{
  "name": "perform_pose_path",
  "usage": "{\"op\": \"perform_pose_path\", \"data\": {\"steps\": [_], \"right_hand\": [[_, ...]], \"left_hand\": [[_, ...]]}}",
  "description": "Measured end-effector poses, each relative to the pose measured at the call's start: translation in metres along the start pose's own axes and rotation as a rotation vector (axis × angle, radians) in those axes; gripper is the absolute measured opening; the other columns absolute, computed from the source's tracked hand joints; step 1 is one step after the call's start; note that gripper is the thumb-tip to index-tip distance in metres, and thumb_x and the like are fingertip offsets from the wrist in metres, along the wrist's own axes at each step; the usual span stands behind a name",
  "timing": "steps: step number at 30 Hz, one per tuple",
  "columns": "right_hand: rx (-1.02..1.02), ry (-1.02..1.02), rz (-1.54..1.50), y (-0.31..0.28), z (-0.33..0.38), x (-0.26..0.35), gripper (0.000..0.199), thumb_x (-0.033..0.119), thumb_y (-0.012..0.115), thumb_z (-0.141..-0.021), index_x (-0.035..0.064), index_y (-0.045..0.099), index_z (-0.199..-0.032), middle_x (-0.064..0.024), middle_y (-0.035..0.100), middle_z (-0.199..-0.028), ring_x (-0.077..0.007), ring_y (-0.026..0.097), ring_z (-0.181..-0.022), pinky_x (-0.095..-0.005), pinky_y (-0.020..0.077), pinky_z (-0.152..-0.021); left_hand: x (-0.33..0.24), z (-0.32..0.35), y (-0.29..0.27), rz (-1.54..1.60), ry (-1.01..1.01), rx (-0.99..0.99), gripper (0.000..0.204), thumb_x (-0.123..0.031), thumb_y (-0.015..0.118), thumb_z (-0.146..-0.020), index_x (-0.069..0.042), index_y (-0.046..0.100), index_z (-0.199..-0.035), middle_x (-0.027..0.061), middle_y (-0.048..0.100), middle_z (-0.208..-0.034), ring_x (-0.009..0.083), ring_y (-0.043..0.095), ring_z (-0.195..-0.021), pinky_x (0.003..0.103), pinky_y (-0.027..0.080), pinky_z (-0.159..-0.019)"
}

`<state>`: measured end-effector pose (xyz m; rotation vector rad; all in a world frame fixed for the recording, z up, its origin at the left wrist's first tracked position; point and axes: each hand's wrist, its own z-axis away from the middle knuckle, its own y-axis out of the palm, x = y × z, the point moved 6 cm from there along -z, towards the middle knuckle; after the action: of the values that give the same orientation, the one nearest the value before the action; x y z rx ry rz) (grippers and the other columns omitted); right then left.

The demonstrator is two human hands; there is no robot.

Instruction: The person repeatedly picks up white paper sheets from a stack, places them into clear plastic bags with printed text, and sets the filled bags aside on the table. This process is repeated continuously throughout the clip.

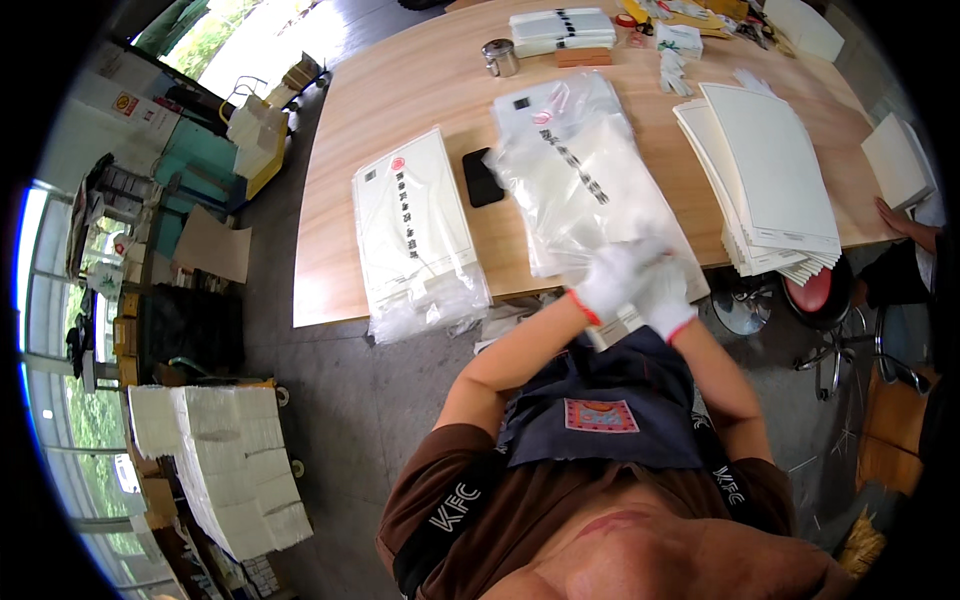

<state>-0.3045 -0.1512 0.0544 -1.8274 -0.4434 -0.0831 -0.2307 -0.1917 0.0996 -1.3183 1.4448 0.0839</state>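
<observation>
Both my hands wear white gloves with red cuffs and meet at the table's near edge, slightly smeared by motion. My left hand [608, 284] is closed on the open end of a clear plastic bag [600, 190], which lies over a stack of printed bags. My right hand [664, 299] is closed beside it at the same bag end; its fingertips are partly hidden. Below the gloves, the corner of a white sheet stack [618, 328] sticks out toward my apron. To the left, a pile of filled, printed packs [412, 215] lies in clear plastic.
A black phone [483, 178] lies between the piles. At right stand fanned white sheet stacks [770, 165]. Farther back are a metal cup [499, 58], banded bundles [562, 30] and spare gloves [674, 72]. Another person's hand [895, 217] rests at the right edge, near a stool [815, 293].
</observation>
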Motion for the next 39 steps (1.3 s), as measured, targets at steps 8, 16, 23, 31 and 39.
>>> {"op": "perform_pose_path", "data": {"steps": [8,16,23,31,39], "right_hand": [[0.131,0.399,0.142,0.007,0.050,-0.052,0.030,0.029,0.055,-0.086,0.0069,0.056,-0.105,-0.0140,0.065,-0.077,-0.0317,0.064,-0.064,-0.0437,0.0482,-0.054],[0.298,0.183,0.142,-0.018,0.084,-0.004,0.021,0.027,0.051,-0.088,0.0077,0.055,-0.080,-0.0123,0.058,-0.056,-0.0297,0.058,-0.049,-0.0434,0.0456,-0.047],[0.408,0.161,0.057,0.005,0.213,0.011,0.024,0.031,0.054,-0.079,0.0110,0.056,-0.065,-0.0063,0.054,-0.046,-0.0229,0.056,-0.039,-0.0395,0.0435,-0.037],[0.343,0.212,0.096,-0.040,0.110,-0.004,0.026,0.024,0.048,-0.081,0.0066,0.059,-0.065,-0.0149,0.058,-0.055,-0.0323,0.059,-0.047,-0.0457,0.0453,-0.045],[-0.038,0.629,-0.478,0.012,0.116,-0.090,0.029,0.030,0.052,-0.089,0.0037,0.063,-0.094,-0.0125,0.065,-0.074,-0.0223,0.062,-0.058,-0.0397,0.0485,-0.058]], "left_hand": [[-0.013,0.107,0.011,-0.260,0.190,0.061,0.022,-0.013,0.059,-0.079,-0.011,0.059,-0.101,0.0076,0.060,-0.085,0.0275,0.062,-0.081,0.038,0.049,-0.070],[0.074,0.215,-0.060,-0.167,-0.691,-0.562,0.021,-0.005,0.069,-0.077,-0.006,0.049,-0.076,0.0063,0.052,-0.070,0.0170,0.050,-0.060,0.028,0.042,-0.055],[0.005,0.290,-0.032,0.294,-0.713,-0.302,0.019,0.001,0.068,-0.076,-0.008,0.052,-0.074,-0.0021,0.049,-0.067,0.0068,0.044,-0.058,0.021,0.037,-0.053],[0.032,0.219,-0.050,-0.280,-0.338,-0.262,0.018,0.004,0.058,-0.074,-0.005,0.043,-0.068,0.0093,0.047,-0.064,0.0224,0.046,-0.052,0.029,0.039,-0.051],[0.115,0.223,-0.043,0.119,-0.707,-0.419,0.035,-0.026,0.063,-0.087,-0.001,0.054,-0.110,0.0157,0.063,-0.098,0.0226,0.060,-0.090,0.034,0.047,-0.079]]}}
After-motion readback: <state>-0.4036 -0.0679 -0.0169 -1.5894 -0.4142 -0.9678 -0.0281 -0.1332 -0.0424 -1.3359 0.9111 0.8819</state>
